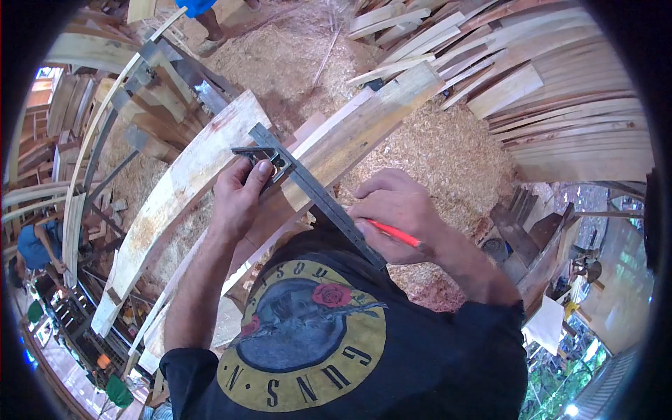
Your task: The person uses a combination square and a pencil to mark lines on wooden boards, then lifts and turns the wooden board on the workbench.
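Observation:
My left hand (241,189) is closed around the head of a combination square (318,190), thumb on top. The square's long metal blade lies slantwise across a wooden plank (371,122), running from the upper left down toward my shirt. Tucked in my right hand (397,210) is a red pencil (395,233), its end sticking out toward my wrist. The curled fingers of that hand are beside the blade's lower half; whether they press on it I cannot tell. The pencil's other end is hidden by the hand.
A broad curved timber (185,189) stretches along my left. Stacked boards (560,91) fill the upper right. Sawdust and shavings (434,161) cover the ground. One person (38,248) bends at far left; another person's legs (210,24) show at the top.

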The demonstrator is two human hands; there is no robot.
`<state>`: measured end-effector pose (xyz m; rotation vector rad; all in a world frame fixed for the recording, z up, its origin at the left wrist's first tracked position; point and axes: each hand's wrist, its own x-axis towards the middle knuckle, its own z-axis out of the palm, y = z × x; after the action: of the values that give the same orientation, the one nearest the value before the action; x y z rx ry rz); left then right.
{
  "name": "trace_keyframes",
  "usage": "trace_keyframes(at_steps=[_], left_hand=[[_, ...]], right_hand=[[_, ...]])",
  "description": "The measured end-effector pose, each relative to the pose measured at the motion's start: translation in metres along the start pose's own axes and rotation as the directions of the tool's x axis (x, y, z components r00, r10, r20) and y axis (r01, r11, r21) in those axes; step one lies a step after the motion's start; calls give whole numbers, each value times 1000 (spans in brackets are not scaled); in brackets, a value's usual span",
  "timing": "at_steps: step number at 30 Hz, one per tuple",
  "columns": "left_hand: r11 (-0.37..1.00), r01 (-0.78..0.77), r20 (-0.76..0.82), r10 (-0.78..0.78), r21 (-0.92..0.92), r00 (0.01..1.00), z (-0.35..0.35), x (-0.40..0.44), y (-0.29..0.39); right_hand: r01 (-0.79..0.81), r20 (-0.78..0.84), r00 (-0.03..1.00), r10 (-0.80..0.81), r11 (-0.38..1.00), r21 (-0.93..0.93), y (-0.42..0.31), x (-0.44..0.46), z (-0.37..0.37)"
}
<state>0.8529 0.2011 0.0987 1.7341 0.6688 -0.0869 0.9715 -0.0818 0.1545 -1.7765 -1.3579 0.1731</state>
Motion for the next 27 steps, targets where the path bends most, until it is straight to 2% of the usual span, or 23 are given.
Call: trace_keyframes(at_steps=[3,9,15,18,24,27], left_hand=[[999,34,4,-34,23,999,-1,-1,3],[999,13,15,-13,-33,1000,1,-2,6],[997,37,-6,-37,-61,999,4,-5,15],[999,44,7,-44,18,999,0,-2,8],[999,19,21,-19,-27,1000,-2,1,2],[997,66,10,-66,31,998,0,-3,12]], right_hand=[[-12,-122,992,12,1000,4,-4,6,-9],[55,-189,981,-46,998,40,14,1,23],[52,-103,993,-54,998,-26,8,3,18],[90,-125,988,-90,996,-9,9,7,20],[118,-203,971,-126,992,-53,20,39,37],[112,-147,982,-117,993,-43,13,24,27]])
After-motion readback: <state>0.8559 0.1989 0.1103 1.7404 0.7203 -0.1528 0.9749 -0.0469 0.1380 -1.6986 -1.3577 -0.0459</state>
